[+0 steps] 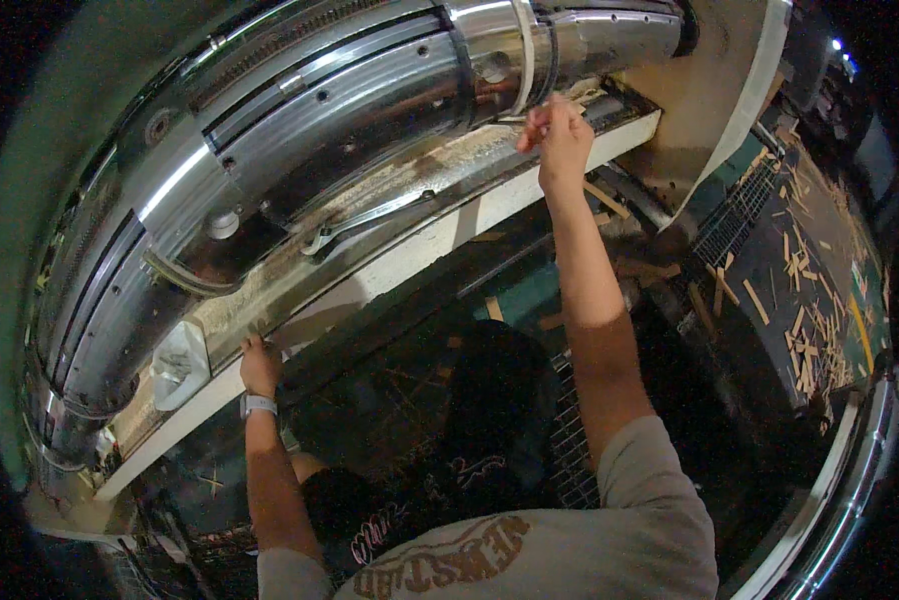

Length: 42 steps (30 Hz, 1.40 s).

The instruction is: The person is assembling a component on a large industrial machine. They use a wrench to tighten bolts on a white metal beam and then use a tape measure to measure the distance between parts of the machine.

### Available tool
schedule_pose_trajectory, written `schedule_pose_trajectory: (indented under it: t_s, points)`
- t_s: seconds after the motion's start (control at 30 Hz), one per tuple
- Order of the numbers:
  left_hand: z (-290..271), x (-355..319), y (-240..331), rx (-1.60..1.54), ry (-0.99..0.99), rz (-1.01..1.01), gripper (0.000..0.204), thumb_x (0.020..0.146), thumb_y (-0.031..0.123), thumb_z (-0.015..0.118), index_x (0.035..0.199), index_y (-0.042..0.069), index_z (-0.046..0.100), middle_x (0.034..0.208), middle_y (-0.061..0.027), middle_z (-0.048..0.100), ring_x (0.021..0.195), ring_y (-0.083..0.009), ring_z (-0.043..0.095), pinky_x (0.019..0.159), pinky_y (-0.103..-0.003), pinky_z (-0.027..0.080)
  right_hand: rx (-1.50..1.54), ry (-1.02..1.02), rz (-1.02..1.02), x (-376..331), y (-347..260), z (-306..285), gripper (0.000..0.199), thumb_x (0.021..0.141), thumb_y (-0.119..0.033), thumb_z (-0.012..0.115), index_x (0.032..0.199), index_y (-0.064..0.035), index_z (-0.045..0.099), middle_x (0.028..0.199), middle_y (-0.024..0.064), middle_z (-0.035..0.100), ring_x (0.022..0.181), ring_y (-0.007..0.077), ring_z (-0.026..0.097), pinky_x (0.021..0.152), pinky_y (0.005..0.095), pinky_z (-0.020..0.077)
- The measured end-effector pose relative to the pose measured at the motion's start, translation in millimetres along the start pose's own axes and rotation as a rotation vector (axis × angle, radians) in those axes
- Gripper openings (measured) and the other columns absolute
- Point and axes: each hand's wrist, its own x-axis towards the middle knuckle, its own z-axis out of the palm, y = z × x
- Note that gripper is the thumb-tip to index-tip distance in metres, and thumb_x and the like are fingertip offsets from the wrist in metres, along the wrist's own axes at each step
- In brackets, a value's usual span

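Note:
A long shiny metal cylinder (359,90), made of several ringed sections with slots and bolt holes, stretches across the top. My right hand (561,135) is raised just under it, near a pale ring (527,60). Its fingers are curled together; whatever they may hold is too blurred to make out. Lower left, my left hand (259,365) has its fingers bent over the edge of a pale metal ledge (419,248) and grips it. Between my hands a metal wrench (374,218) lies on the ledge, apart from both.
A crumpled white plastic bag (181,362) lies on the ledge left of my left hand. Pale dust (344,200) coats the ledge. A machine side panel (704,110) stands at the right. Cardboard strips (799,265) litter the dark floor beside a metal grating (734,210).

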Motion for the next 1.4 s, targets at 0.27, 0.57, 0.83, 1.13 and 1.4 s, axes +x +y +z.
schedule_pose_trajectory:
  t_s: [0.27,0.57,0.83,1.13,1.4]
  points:
    - [2.3,0.2,11.9,-0.001,0.053,-0.042,0.037,0.078,0.025,0.058,0.106,0.004,0.044,0.105,-0.0231,0.049,0.072,-0.0371,0.059,0.053,-0.045,0.048,0.538,-0.346,0.137,-16.2,-5.2,-4.4,0.028,0.09,-0.021,0.046,0.101,0.0045,0.051,0.103,0.0164,0.055,0.103,0.037,0.052,0.087,0.0423,0.045]
    - [-12.0,-0.5,19.7,-0.008,-0.061,-0.117,0.036,0.075,0.019,0.058,0.105,0.004,0.044,0.107,-0.0221,0.048,0.076,-0.0396,0.058,0.06,-0.046,0.05,-0.161,-0.518,-0.137,3.2,-2.3,-26.7,0.022,0.092,-0.018,0.046,0.1,-0.0002,0.056,0.098,0.0089,0.057,0.081,0.0204,0.06,0.063,0.0272,0.0443]
    - [-14.5,-2.7,12.4,-0.031,-0.061,-0.12,0.043,0.075,0.021,0.059,0.111,0.005,0.042,0.11,-0.0204,0.047,0.081,-0.0388,0.058,0.063,-0.046,0.05,-0.858,-0.179,-0.259,6.7,-14.5,-3.3,0.028,0.094,-0.02,0.042,0.086,0.0025,0.057,0.071,0.0065,0.06,0.057,0.0108,0.057,0.053,0.0244,0.0438]
    - [47.5,4.6,-54.7,0.072,0.022,0.098,0.052,0.073,0.026,0.061,0.113,0.001,0.041,0.114,-0.0243,0.046,0.083,-0.0385,0.058,0.064,-0.045,0.051,-1.254,-0.395,-0.341,25.0,-40.2,-9.8,0.029,0.094,-0.029,0.04,0.098,-0.0033,0.052,0.062,0.0073,0.056,0.051,0.0134,0.054,0.048,0.0268,0.0423]
    - [-0.7,-2.8,-1.3,-0.04,-0.023,-0.04,0.052,0.073,0.03,0.063,0.112,0.002,0.041,0.12,-0.0273,0.042,0.083,-0.0399,0.059,0.063,-0.045,0.052,-0.222,-0.173,0.348,-4.7,-39.4,-14.3,0.026,0.094,-0.018,0.038,0.109,0.0002,0.048,0.068,0.0148,0.059,0.047,0.0141,0.051,0.047,0.0257,0.0438]
